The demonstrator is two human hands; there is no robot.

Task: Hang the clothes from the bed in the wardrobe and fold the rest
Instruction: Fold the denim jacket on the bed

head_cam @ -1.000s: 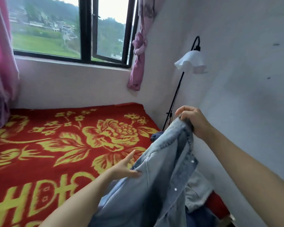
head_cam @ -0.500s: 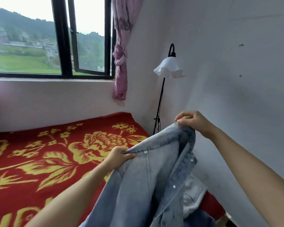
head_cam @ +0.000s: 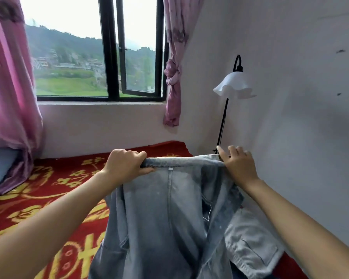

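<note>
Both hands hold a denim jacket (head_cam: 169, 218) up by its top edge at the middle of the frame. Left hand (head_cam: 125, 166) is closed in a fist around the edge, fingers curled over it. Right hand (head_cam: 238, 166) pinches the other end, with its index finger raised. Below them the jacket hangs down to the bottom edge, over a red bed (head_cam: 48, 198) with yellow flowers. At right centre a lamp (head_cam: 234, 89) stands by the wall. Across the upper left is a window (head_cam: 109, 57) flanked by pink curtains (head_cam: 8, 77).
</note>
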